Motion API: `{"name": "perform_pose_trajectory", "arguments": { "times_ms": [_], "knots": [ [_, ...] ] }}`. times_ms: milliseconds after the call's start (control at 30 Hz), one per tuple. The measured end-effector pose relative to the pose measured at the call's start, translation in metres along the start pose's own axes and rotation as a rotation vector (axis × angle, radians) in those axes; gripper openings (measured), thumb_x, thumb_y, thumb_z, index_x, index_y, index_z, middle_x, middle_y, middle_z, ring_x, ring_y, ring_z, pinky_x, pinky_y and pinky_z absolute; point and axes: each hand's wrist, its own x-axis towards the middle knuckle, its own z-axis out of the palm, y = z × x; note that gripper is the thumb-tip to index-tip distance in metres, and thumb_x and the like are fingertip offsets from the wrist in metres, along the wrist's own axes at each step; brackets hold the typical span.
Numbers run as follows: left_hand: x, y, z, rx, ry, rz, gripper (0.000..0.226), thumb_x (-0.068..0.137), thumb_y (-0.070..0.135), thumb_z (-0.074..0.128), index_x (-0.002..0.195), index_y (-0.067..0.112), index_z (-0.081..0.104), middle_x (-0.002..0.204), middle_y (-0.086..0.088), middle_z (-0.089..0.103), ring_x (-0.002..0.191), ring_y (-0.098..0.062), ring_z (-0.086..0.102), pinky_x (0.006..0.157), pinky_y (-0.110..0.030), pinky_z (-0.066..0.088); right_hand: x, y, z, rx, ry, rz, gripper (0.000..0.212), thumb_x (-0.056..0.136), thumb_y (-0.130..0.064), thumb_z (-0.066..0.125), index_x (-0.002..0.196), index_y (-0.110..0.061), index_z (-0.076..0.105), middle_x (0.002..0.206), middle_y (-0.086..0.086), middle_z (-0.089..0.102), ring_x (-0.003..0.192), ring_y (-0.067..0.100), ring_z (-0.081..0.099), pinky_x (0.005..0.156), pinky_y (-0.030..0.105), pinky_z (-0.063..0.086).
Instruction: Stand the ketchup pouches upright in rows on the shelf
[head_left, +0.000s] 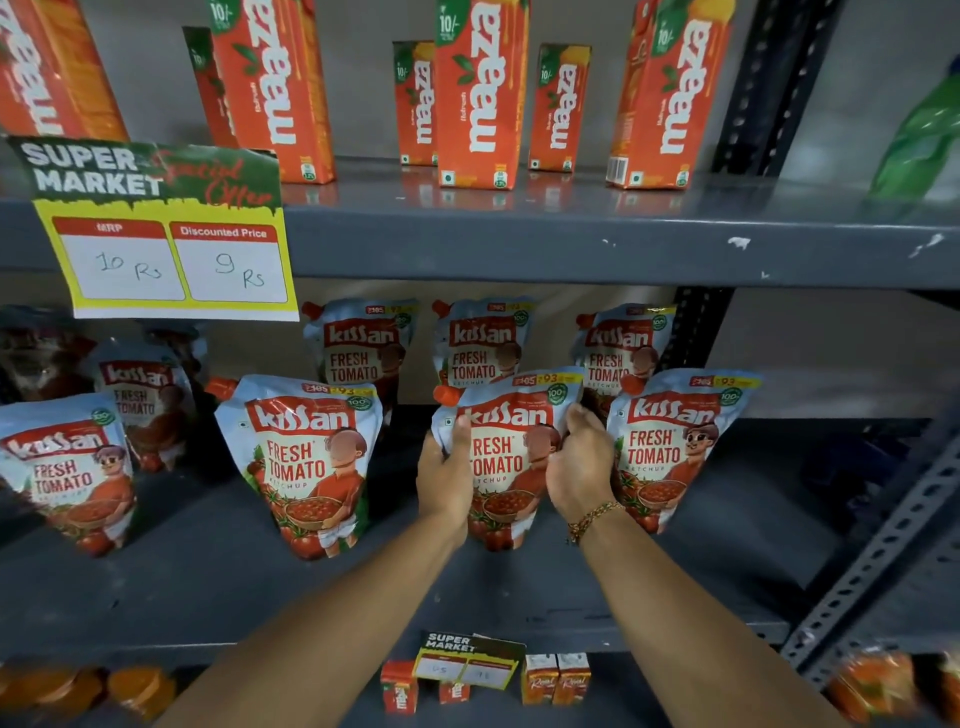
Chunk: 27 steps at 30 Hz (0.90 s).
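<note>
Pouch in hand: ketchup pouch (506, 457), front row of the middle shelf (218, 587), between two front-row neighbours, base on the shelf.
Left hand (445, 475): wrapped on the pouch's left edge, thumb on the front face, fingers clasped round the side.
Right hand (579, 467): cupped on the right edge, fingers curled behind; bracelet (592, 519) at the wrist.
Arm pose: both forearms reaching forward and up, converging on the pouch, wrists near level.
Handling, judged: soft, filled, floppy film; probably fairly heavy, sags if pinched at the top; glossy, so likely slippery.
Hold point, judged: both side seams at mid-height; avoid the orange cap (447, 395).
Stance: near upright, leaning slightly back.
Row state: back row (480, 343) of pouches standing behind; left pouch (306, 462) tilted.
Risk, judged: nudging the right pouch (670, 447), which touches the right hand.
</note>
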Motion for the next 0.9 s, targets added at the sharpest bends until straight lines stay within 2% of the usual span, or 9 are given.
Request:
{"name": "perform_pose_trajectory", "arguments": {
  "times_ms": [100,200,367,433,500,533,667,800,900],
  "knots": [
    [-0.002,0.001,-0.001,0.019,0.000,-0.004,0.038,0.092,0.044,0.051,0.114,0.015,0.061,0.104,-0.002,0.072,0.096,-0.017,0.069,0.086,-0.036,0.057,0.001,0.007,-0.004,-0.058,0.026,-0.054,0.026,0.099,-0.019,0.038,0.097,-0.008,0.061,0.084,0.005,0.066,0.073,0.016,0.066,0.057,0.024,0.054],
    [-0.008,-0.003,-0.009,0.085,0.023,-0.014,0.042,0.094,0.048,0.042,0.114,0.014,0.058,0.113,-0.003,0.066,0.102,-0.017,0.062,0.091,-0.034,0.050,-0.006,0.027,-0.009,-0.237,0.191,-0.077,0.032,0.099,-0.028,0.035,0.095,-0.011,0.062,0.086,0.006,0.068,0.076,0.017,0.063,0.061,0.027,0.050],
    [-0.024,-0.020,-0.043,0.060,0.524,0.002,0.055,0.101,0.037,0.028,0.111,-0.006,0.061,0.121,-0.026,0.060,0.113,-0.039,0.056,0.095,-0.042,0.041,-0.044,0.076,0.003,-0.647,0.595,0.082,0.039,0.094,-0.036,0.041,0.111,-0.004,0.057,0.118,0.018,0.059,0.111,0.037,0.054,0.093,0.043,0.043],
    [-0.025,-0.024,-0.062,0.038,0.702,-0.006,0.055,0.099,0.035,0.035,0.109,-0.012,0.061,0.119,-0.031,0.060,0.113,-0.043,0.056,0.092,-0.042,0.043,-0.056,0.103,0.016,-0.503,0.380,0.082,0.024,0.092,-0.035,0.043,0.097,-0.016,0.056,0.101,0.012,0.060,0.096,0.030,0.058,0.085,0.040,0.043],
    [-0.018,-0.019,-0.086,0.038,0.806,-0.102,0.052,0.094,0.041,0.043,0.117,-0.004,0.057,0.132,-0.025,0.049,0.127,-0.039,0.044,0.106,-0.047,0.034,-0.068,0.120,0.035,-0.420,0.145,0.090,0.023,0.094,-0.035,0.042,0.075,-0.022,0.048,0.079,0.002,0.052,0.070,0.015,0.050,0.070,0.030,0.040],
    [-0.013,-0.015,-0.095,0.049,0.817,-0.117,0.052,0.093,0.041,0.046,0.124,0.000,0.051,0.139,-0.021,0.041,0.134,-0.036,0.036,0.110,-0.048,0.026,-0.070,0.120,0.042,-0.424,0.072,0.080,0.022,0.095,-0.033,0.041,0.079,-0.022,0.050,0.079,-0.001,0.050,0.070,0.011,0.047,0.070,0.028,0.040],
    [0.009,0.010,-0.146,0.171,0.663,0.114,0.060,0.093,0.038,0.050,0.142,0.008,0.033,0.150,-0.014,0.030,0.140,-0.032,0.029,0.113,-0.045,0.024,-0.070,0.115,0.088,-0.375,-0.099,0.017,0.035,0.098,-0.029,0.041,0.128,-0.014,0.051,0.125,-0.002,0.054,0.116,0.014,0.050,0.105,0.034,0.041],
    [0.031,0.036,-0.178,0.152,0.223,0.249,0.042,0.091,0.040,0.054,0.124,0.014,0.053,0.118,-0.003,0.061,0.113,-0.021,0.059,0.094,-0.036,0.049,-0.064,0.116,0.121,-0.245,-0.132,0.038,0.026,0.098,-0.021,0.043,0.088,-0.019,0.066,0.100,0.008,0.070,0.092,0.023,0.066,0.092,0.043,0.053],
    [0.041,0.050,-0.182,0.073,0.134,0.225,0.022,0.093,0.037,0.052,0.096,0.018,0.062,0.091,0.005,0.068,0.090,-0.013,0.065,0.078,-0.028,0.053,-0.059,0.112,0.133,-0.146,-0.080,0.067,0.025,0.096,-0.010,0.045,0.083,-0.012,0.066,0.091,0.010,0.066,0.078,0.022,0.063,0.087,0.043,0.053]
  ]
}}
